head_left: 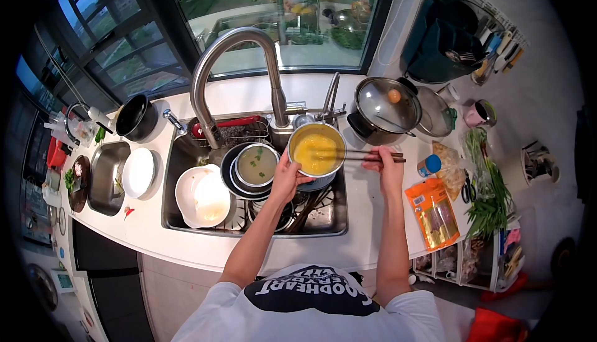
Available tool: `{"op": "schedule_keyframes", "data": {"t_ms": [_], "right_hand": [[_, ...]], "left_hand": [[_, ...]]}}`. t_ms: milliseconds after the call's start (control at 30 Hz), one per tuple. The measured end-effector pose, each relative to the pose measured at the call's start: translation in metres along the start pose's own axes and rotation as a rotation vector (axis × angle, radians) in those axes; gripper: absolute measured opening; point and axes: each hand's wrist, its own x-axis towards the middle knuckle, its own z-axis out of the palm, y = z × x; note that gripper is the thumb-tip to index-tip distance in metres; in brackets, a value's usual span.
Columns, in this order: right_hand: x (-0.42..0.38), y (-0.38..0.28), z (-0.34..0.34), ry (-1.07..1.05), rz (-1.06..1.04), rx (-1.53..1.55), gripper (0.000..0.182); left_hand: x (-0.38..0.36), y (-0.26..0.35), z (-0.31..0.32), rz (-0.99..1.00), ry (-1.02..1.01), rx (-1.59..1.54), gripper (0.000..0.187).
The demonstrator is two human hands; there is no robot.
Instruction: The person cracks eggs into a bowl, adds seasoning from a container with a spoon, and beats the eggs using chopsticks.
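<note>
My left hand (288, 178) grips the rim of a bowl (339, 163) tilted above the sink's right part. Inside is yellow beaten egg (314, 151), streaked as if in motion. A pair of chopsticks (367, 155) is pinched in my right hand (384, 161), their tips reaching into the egg. Just left of the bowl, a stack of bowls in the sink is topped by one with cloudy liquid and green bits (256, 163). A white bowl (202, 196) sits at the sink's left.
A tall faucet (234, 37) arches over the sink (249, 234). To the right stand a glass-lidded pot (387, 112), a blue-capped jar (429, 165), an orange packet (432, 213), scissors (469, 186) and green onions (488, 199). Leftward are a white dish (138, 173) and a black pot (137, 118).
</note>
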Motion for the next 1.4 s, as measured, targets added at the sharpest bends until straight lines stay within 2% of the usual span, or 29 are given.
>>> {"op": "schedule_keyframes", "data": {"t_ms": [100,233,267,400,533,633,667,767,800,900,933,1067,1200,1300,1333,1400], "right_hand": [[0.000,0.003,0.005,-0.010,0.001,-0.061,0.025],[0.000,-0.001,0.004,0.003,0.030,0.003,0.025],[0.000,-0.001,0.008,0.058,-0.035,0.028,0.025],[-0.005,-0.001,0.011,-0.147,0.082,-0.080,0.023],[0.003,-0.013,0.005,0.109,-0.032,-0.168,0.023],[-0.005,-0.013,0.022,-0.079,-0.079,-0.179,0.023],[-0.006,-0.016,0.019,-0.180,-0.032,-0.187,0.023],[0.005,-0.019,0.002,0.018,0.024,-0.189,0.024],[0.004,-0.018,0.006,0.077,-0.030,-0.184,0.025],[-0.006,-0.014,0.022,-0.112,-0.058,-0.151,0.024],[-0.007,-0.017,0.018,-0.199,0.030,-0.165,0.024],[0.002,-0.013,0.007,0.060,-0.067,-0.166,0.026],[-0.008,-0.015,0.015,-0.209,0.034,-0.176,0.027],[0.003,-0.009,0.005,0.054,-0.072,-0.164,0.027],[0.002,-0.007,0.011,0.060,-0.115,-0.145,0.027],[-0.006,-0.010,0.017,-0.122,-0.038,-0.168,0.026]], "left_hand": [[0.001,-0.001,-0.001,0.015,-0.017,-0.015,0.061],[0.001,0.002,0.000,0.006,-0.019,-0.001,0.062],[0.001,0.001,0.000,0.013,-0.018,-0.007,0.061],[0.002,0.000,0.000,0.016,-0.017,-0.014,0.061],[-0.001,0.002,0.000,0.016,-0.010,-0.007,0.059],[0.000,0.002,0.003,0.006,-0.015,0.006,0.059],[0.000,0.003,0.004,0.003,-0.007,0.011,0.060],[-0.001,0.002,0.002,0.004,-0.003,0.021,0.061],[-0.001,0.003,0.002,0.005,-0.005,0.025,0.061],[-0.003,0.005,0.007,0.004,0.012,0.012,0.062],[-0.002,0.004,0.007,0.001,0.009,0.009,0.062],[-0.004,0.006,0.005,0.008,0.000,0.009,0.062],[-0.002,0.003,0.004,0.007,0.016,0.004,0.062],[-0.004,0.005,0.004,0.018,-0.009,-0.003,0.062],[-0.004,0.005,0.002,0.017,-0.006,0.002,0.062],[-0.002,0.004,0.001,0.011,-0.005,0.010,0.062]]}}
